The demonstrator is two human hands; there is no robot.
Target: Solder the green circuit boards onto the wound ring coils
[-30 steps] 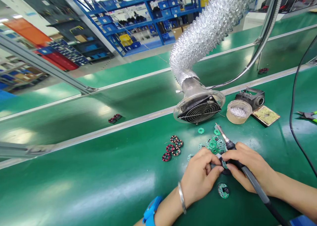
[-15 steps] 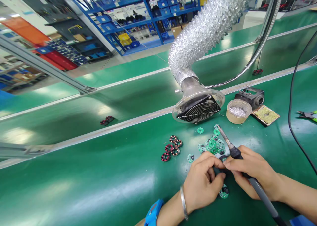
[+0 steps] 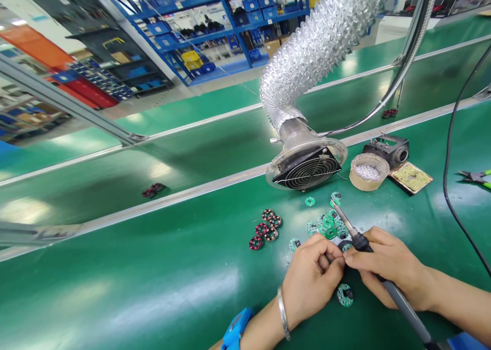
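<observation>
My right hand point(image 3: 391, 268) is closed around a soldering iron point(image 3: 399, 296), whose tip points up and left over a heap of round green circuit boards point(image 3: 328, 226). My left hand point(image 3: 316, 276) is pinched at a dark ring with a green board point(image 3: 346, 245) showing in it; the fingers of both hands meet at its near edge and hide part of it. A single round circuit board point(image 3: 345, 295) with a black component lies just below the hands. Left of the heap sits another small board point(image 3: 294, 245).
Several copper-wound rings point(image 3: 267, 229) lie left of the boards. Behind stand a fume extractor fan point(image 3: 309, 170), a round tub of silvery bits point(image 3: 368, 172), an iron holder point(image 3: 387, 149) and a yellow sponge tray point(image 3: 412, 179). Cutters point(image 3: 475, 177) and a black cable point(image 3: 447, 171) are at right.
My left thumb has closed up towards the fingertips at the ring. The right hand and iron have shifted slightly left. Wound parts on the belt behind have moved left.
</observation>
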